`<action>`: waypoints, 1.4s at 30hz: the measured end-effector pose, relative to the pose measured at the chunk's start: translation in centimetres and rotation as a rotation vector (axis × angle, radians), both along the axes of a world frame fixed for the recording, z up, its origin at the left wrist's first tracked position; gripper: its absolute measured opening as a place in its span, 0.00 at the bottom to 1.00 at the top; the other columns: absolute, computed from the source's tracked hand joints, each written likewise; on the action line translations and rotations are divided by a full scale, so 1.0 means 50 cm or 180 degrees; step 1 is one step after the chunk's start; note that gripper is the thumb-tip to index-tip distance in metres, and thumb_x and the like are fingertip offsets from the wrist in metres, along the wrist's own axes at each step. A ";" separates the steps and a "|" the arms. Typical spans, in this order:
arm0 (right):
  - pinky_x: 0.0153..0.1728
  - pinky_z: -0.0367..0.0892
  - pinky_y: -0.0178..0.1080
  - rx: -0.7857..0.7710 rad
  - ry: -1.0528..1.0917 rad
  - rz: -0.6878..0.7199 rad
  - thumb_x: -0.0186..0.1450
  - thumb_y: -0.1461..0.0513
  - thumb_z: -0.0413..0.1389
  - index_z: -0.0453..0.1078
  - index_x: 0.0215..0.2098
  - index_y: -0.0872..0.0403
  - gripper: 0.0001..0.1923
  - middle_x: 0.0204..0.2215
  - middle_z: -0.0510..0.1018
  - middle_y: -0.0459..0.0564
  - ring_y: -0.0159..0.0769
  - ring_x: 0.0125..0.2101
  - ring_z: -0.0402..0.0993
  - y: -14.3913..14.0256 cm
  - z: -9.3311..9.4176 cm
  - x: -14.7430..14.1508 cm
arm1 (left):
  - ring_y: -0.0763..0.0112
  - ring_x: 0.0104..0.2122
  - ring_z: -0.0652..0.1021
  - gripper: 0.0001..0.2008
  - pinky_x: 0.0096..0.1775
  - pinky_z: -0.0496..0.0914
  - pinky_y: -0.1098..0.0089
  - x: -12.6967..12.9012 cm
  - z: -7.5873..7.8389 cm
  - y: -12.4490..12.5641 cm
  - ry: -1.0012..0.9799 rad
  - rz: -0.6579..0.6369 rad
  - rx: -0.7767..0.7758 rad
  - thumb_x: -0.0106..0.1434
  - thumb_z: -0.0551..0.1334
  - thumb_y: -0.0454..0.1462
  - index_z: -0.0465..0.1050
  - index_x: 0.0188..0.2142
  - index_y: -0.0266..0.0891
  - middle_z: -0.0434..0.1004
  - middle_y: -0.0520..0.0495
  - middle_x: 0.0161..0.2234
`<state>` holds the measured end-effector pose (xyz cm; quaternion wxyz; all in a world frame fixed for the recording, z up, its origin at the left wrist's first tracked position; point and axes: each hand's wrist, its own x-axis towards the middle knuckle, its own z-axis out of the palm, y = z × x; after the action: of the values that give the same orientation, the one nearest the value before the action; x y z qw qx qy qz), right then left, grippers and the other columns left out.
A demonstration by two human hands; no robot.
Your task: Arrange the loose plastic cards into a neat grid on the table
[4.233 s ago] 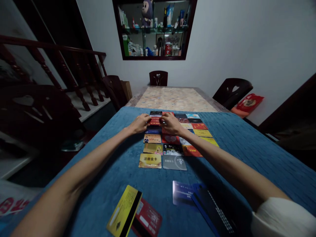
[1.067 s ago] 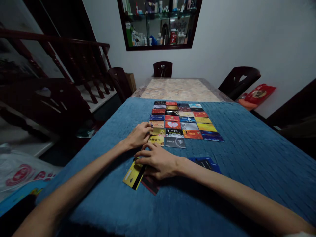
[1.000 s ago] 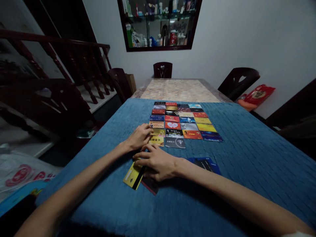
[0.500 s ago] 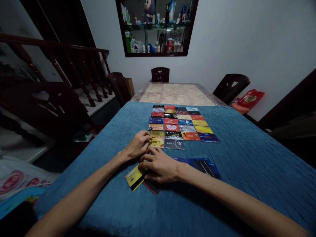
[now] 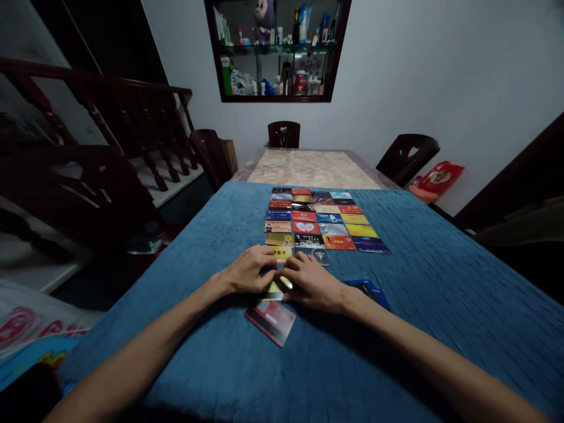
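Both hands meet on a yellow card [image 5: 277, 287] just below the card grid [image 5: 319, 220]: left hand [image 5: 247, 275] and right hand [image 5: 311, 282] pinch its ends. Grid mostly laid; red card [image 5: 270, 320] and blue cards [image 5: 368, 289] still loose on the blue cloth [image 5: 440, 282].

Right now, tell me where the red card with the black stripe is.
In the head view, the red card lies alone on the blue cloth, just nearer the camera than the left hand and right hand.
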<state>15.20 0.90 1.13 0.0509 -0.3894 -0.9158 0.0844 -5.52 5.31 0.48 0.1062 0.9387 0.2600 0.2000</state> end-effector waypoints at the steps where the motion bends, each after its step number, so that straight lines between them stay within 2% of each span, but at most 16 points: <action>1: 0.45 0.63 0.49 0.0005 -0.0010 -0.0030 0.66 0.53 0.61 0.71 0.53 0.51 0.20 0.49 0.74 0.56 0.47 0.47 0.64 0.002 0.000 0.004 | 0.67 0.34 0.74 0.06 0.39 0.68 0.67 -0.001 0.003 -0.002 0.0034 -0.0028 -0.0007 0.62 0.59 0.33 0.73 0.29 0.36 0.73 0.46 0.32; 4: 0.44 0.62 0.49 0.0058 -0.0019 -0.0111 0.66 0.53 0.61 0.70 0.53 0.52 0.21 0.50 0.74 0.56 0.48 0.48 0.64 0.009 -0.001 0.014 | 0.65 0.35 0.74 0.06 0.39 0.68 0.66 -0.001 0.011 -0.007 0.0171 -0.0191 -0.0050 0.61 0.61 0.37 0.73 0.33 0.36 0.73 0.45 0.34; 8: 0.45 0.62 0.49 0.0108 -0.0015 -0.0060 0.66 0.53 0.60 0.70 0.54 0.53 0.21 0.51 0.74 0.57 0.49 0.50 0.63 0.014 -0.002 0.024 | 0.63 0.37 0.73 0.13 0.40 0.68 0.64 0.001 0.021 -0.014 0.0407 -0.0352 -0.0063 0.56 0.64 0.40 0.71 0.41 0.37 0.72 0.45 0.37; 16: 0.45 0.63 0.51 0.0103 -0.0039 0.0113 0.63 0.50 0.62 0.71 0.54 0.54 0.25 0.51 0.73 0.58 0.51 0.49 0.64 0.016 0.001 0.040 | 0.66 0.34 0.70 0.08 0.36 0.67 0.66 0.003 0.025 -0.018 0.0606 -0.0272 -0.0143 0.55 0.63 0.38 0.67 0.34 0.37 0.69 0.46 0.35; 22: 0.44 0.61 0.48 0.0219 0.0096 0.0211 0.63 0.53 0.62 0.76 0.46 0.52 0.16 0.47 0.76 0.55 0.49 0.48 0.64 0.017 0.002 0.045 | 0.68 0.32 0.70 0.06 0.35 0.65 0.68 -0.001 0.026 -0.017 0.0588 -0.0319 -0.0104 0.57 0.63 0.37 0.69 0.32 0.36 0.70 0.46 0.34; 28: 0.42 0.59 0.45 0.0230 0.0347 0.0323 0.65 0.59 0.59 0.78 0.39 0.54 0.09 0.37 0.79 0.53 0.43 0.43 0.68 0.016 0.018 0.049 | 0.69 0.32 0.74 0.06 0.36 0.67 0.70 -0.011 0.029 -0.007 0.0315 -0.0292 -0.0468 0.60 0.62 0.36 0.73 0.30 0.35 0.74 0.46 0.33; 32: 0.40 0.61 0.42 0.0256 0.0608 0.0356 0.68 0.62 0.55 0.78 0.40 0.55 0.09 0.34 0.80 0.53 0.40 0.39 0.70 0.023 0.018 0.055 | 0.72 0.31 0.76 0.09 0.35 0.67 0.73 -0.018 0.030 0.005 0.0002 -0.0331 -0.0743 0.64 0.59 0.36 0.77 0.32 0.35 0.78 0.46 0.31; 38: 0.39 0.65 0.39 0.0324 0.0956 0.0216 0.68 0.69 0.50 0.77 0.39 0.56 0.12 0.32 0.79 0.53 0.37 0.35 0.70 0.046 -0.008 0.063 | 0.71 0.31 0.78 0.12 0.35 0.69 0.72 -0.026 0.017 0.025 -0.0554 -0.0002 -0.0844 0.66 0.58 0.38 0.80 0.33 0.34 0.81 0.45 0.31; 42: 0.38 0.66 0.39 0.0420 0.1058 0.0046 0.69 0.68 0.50 0.76 0.45 0.55 0.13 0.35 0.79 0.54 0.38 0.37 0.71 0.054 -0.031 0.064 | 0.71 0.32 0.79 0.11 0.37 0.70 0.72 -0.028 0.012 0.032 -0.0596 0.0164 -0.0802 0.65 0.58 0.36 0.80 0.33 0.34 0.83 0.45 0.32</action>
<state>18.39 3.59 -0.40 0.2264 -0.3593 -0.9011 0.0877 -6.92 6.91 1.09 0.2418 0.8882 0.2960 0.2550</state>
